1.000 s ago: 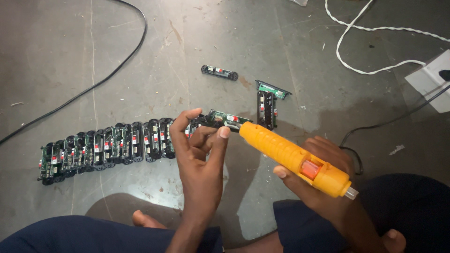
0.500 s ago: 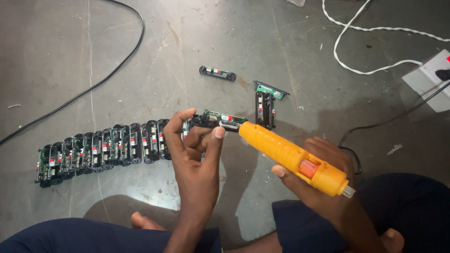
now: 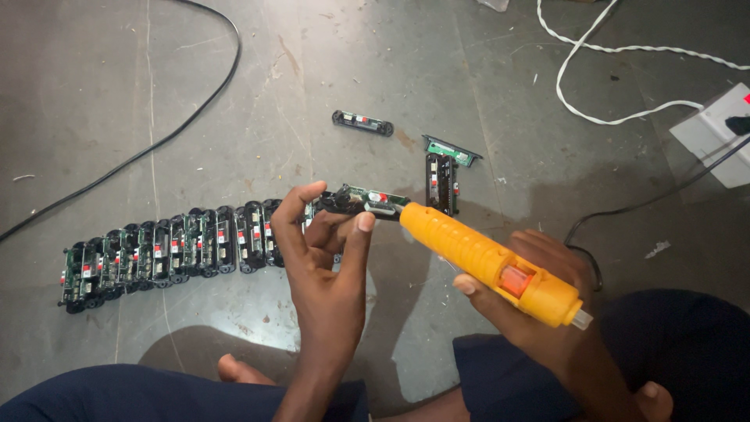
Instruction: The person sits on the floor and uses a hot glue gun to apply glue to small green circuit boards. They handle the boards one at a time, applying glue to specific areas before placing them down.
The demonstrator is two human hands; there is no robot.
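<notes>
Nearest me, my knees in dark blue fabric [image 3: 117, 395] frame the bottom edge. My right hand [image 3: 539, 305] grasps the yellow glue gun [image 3: 488, 262], fingers wrapped round its rear half. Its long axis runs from near right to far left, nozzle pointing up-left and touching the right end of the small circuit module [image 3: 363, 203]. My left hand [image 3: 324, 250] pinches that module between thumb and fingertips, holding it above the floor at centre. The module's long axis lies roughly left to right, tilted slightly.

Left of the hand, a row of finished modules [image 3: 168, 254] lies on the concrete floor [image 3: 312, 78], packed side by side. Just beyond the nozzle, two loose boards [image 3: 441, 176] rest. Farther off sits a single black module [image 3: 362, 123]. Far right, a white cord [image 3: 594, 70] runs to a white socket box [image 3: 715, 133]. Far left, a black cable [image 3: 156, 141] curves.
</notes>
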